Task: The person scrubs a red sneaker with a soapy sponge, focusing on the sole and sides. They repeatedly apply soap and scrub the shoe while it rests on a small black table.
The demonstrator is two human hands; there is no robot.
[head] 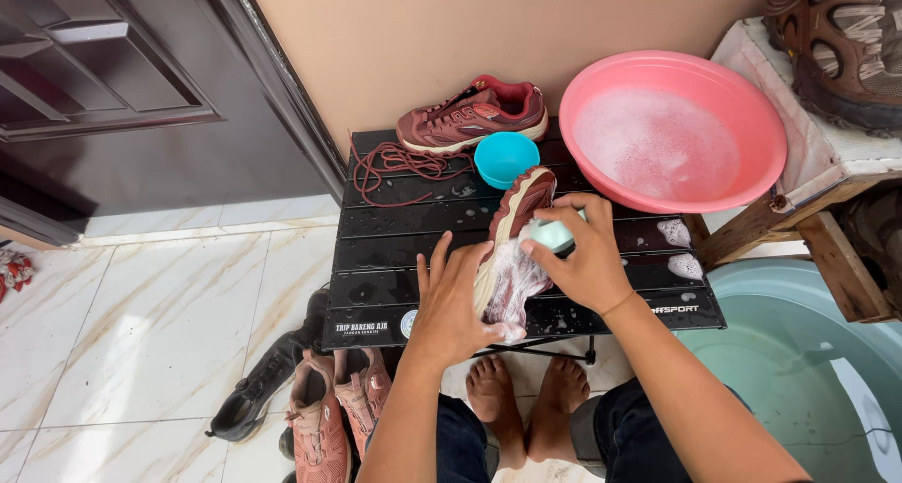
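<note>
- Right now the left hand [454,300] lies flat against the side of a maroon shoe [512,243], fingers spread, steadying it on its edge on the black slatted table [395,257].
- The right hand [584,257] is closed around a pale green brush [550,234], pressed to the upper side of the shoe; suds cover the shoe's lower half.
- That shoe sits near the middle of the table, toe pointing to about 12 o'clock.
- At 12 o'clock from it stands a small blue bowl [505,158], just beside the toe.
- At 11 o'clock a second maroon shoe [473,116] rests against the wall, and dark red laces [399,166] lie loose at 10 o'clock.
- At 1 o'clock a big pink basin [742,98] holds foamy water, overhanging the table's far right corner.
- At 4 o'clock a large teal tub [799,351] sits on the floor.
- At 7 o'clock, on the tiled floor [160,323], lie pink shoes [329,417] and a black shoe [258,389].
- The person's bare feet [526,398] show under the table edge at 6 o'clock.
</note>
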